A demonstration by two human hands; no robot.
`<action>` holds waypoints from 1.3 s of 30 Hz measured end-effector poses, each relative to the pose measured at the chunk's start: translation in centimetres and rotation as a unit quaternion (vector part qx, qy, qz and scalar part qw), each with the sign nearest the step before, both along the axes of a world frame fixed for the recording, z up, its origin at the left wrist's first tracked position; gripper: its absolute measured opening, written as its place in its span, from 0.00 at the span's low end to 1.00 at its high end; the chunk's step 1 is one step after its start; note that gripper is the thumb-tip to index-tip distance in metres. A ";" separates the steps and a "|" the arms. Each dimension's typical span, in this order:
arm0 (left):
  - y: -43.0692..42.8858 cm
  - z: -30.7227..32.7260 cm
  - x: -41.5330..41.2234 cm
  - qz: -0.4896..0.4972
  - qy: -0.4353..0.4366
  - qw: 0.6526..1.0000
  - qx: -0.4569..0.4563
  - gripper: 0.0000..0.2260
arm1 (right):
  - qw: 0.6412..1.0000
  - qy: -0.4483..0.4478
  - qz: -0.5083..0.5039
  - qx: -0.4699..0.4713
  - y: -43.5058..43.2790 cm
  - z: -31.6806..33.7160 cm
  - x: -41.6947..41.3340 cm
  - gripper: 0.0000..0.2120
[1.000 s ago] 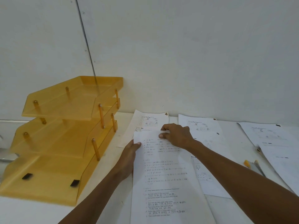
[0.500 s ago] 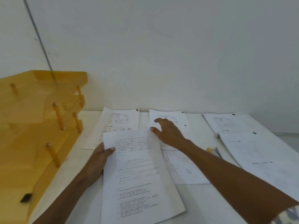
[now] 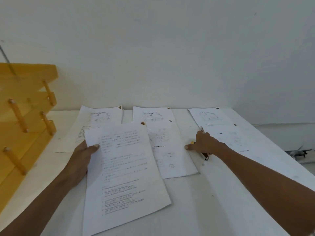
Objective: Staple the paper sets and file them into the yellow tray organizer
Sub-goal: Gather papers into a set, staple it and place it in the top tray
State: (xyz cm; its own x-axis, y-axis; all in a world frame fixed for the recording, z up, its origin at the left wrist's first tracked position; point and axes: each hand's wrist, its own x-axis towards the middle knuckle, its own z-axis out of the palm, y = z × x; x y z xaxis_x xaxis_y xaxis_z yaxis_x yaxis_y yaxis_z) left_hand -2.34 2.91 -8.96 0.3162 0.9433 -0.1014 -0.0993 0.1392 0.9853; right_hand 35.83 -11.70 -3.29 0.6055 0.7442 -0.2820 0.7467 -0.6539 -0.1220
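My left hand [image 3: 81, 159] grips the left edge of a printed paper set [image 3: 126, 167], thumb on top; the set lies slanted on the white table [image 3: 221, 193]. My right hand [image 3: 204, 143] is out to the right, its fingers curled down over a yellow and metal stapler [image 3: 206, 156] that lies between two paper sets. The thumb points left on the table. The hand hides most of the stapler. The yellow tray organizer [image 3: 25, 116] stands at the left edge with its tiers showing.
Three more paper sets lie along the wall: the left set [image 3: 102, 114], the middle set [image 3: 162, 133] and the right set [image 3: 230, 133]. A dark object [image 3: 296, 153] lies beyond the table's right edge. The white wall stands close behind.
My right hand has left the held paper set and moved right onto the stapler. The view has turned right, so less of the tray organizer shows. My left hand still holds the set.
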 end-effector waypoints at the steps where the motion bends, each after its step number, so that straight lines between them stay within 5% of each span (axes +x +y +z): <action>1: 0.0 0.0 0.5 -0.001 -0.001 1.000 -0.001 0.15 | 1.000 0.009 0.011 0.000 -0.1 -0.2 0.1 0.33; 3: -0.2 0.1 1.2 -0.005 0.000 1.000 0.004 0.13 | 0.999 0.015 0.027 0.043 -0.2 -0.5 0.4 0.13; 4: -0.3 0.1 1.3 -0.007 0.001 1.000 0.006 0.13 | 0.997 0.021 0.025 0.072 -0.2 -0.6 0.4 0.11; 10: -0.8 0.0 1.5 -0.016 0.014 0.999 0.033 0.16 | 0.969 0.101 -0.002 0.226 2.0 2.2 -2.8 0.18; 15: -1.0 -0.2 0.9 -0.017 0.009 0.999 0.046 0.17 | 0.879 0.257 0.046 0.398 6.0 5.9 -9.3 0.12; 19: -1.2 -0.3 0.8 -0.029 0.000 0.998 0.048 0.17 | 0.797 0.505 0.010 0.331 8.0 8.3 -13.9 0.13; 21: -1.2 -0.2 0.7 -0.031 -0.002 0.998 0.048 0.17 | 0.809 0.512 0.051 0.284 9.2 8.5 -15.6 0.16; 25: -1.0 -0.2 0.6 -0.047 -0.010 0.998 0.043 0.16 | 0.877 0.388 0.160 0.235 11.0 8.3 -17.9 0.17; 32: -0.6 -0.7 0.5 -0.050 -0.018 0.998 0.026 0.16 | 0.868 0.371 0.222 0.245 13.0 7.4 -19.1 0.16; 35: -0.5 -0.8 0.4 -0.053 -0.020 0.998 0.022 0.15 | 0.811 0.484 0.181 0.276 13.3 6.8 -19.7 0.13; 39: -0.4 -0.9 0.3 -0.063 -0.020 0.998 0.024 0.15 | 0.657 0.689 0.065 0.298 13.6 6.2 -20.5 0.06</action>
